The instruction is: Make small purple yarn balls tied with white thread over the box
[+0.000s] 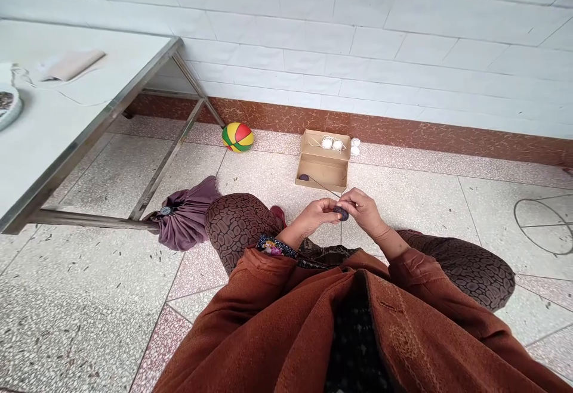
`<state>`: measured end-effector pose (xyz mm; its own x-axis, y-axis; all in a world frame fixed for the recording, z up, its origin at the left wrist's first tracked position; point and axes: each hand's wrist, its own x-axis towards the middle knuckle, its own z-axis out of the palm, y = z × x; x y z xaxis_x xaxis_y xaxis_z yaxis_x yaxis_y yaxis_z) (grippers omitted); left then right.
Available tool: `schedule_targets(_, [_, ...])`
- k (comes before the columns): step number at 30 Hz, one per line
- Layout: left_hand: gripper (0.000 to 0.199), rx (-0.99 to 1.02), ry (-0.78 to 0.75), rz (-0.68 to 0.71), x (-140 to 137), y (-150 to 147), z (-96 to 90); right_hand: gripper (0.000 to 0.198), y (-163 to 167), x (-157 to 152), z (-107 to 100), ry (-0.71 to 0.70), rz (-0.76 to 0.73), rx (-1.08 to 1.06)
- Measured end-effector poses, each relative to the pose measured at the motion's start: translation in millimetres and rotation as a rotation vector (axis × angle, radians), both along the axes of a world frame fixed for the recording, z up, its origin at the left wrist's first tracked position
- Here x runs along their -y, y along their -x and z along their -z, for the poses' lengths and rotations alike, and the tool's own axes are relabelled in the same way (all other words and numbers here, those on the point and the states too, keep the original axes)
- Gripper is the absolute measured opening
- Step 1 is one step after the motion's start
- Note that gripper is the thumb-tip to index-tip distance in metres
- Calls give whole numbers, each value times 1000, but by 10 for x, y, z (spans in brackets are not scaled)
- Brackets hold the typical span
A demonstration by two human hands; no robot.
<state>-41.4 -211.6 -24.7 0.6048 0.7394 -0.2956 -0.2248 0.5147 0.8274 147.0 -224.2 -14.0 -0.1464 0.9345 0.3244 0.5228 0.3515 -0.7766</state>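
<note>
Between my two hands, above my lap, is a small dark ball of yarn (342,213). My left hand (317,217) is closed around its left side, thumb and fingers pressed on it. At its upper right, my right hand (362,207) is pinched, with dark yarn (326,187) at the fingertips. That strand runs up and left to another dark ball of yarn (304,177) in the open cardboard box (324,172) on the floor. White balls of yarn (332,143) lie in the box's raised lid part, and more white balls (355,146) sit just right of it.
A metal-framed table (134,62) stands at left, with a folded cloth (74,65) and a bowl (9,107) on it. Below are a colourful ball (237,137) and a purple cloth bag (188,214). A metal ring frame (544,226) is at right; a tiled wall (313,29) rises ahead.
</note>
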Motion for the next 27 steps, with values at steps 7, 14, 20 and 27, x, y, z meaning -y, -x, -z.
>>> schedule_targets(7, [52, 230, 117, -66, 9, 30, -81, 31, 10, 39, 237, 191, 158, -135])
schedule_targets(14, [45, 40, -33, -251, -90, 29, 54, 24, 34, 216, 318, 96, -83, 116])
schedule_targets(20, [38, -197, -275, -357, -153, 66, 54, 24, 24, 267, 81, 33, -323, 236])
schedule_targets(27, [41, -80, -149, -406, -134, 36, 103, 27, -14, 288, -233, -48, -395, 349])
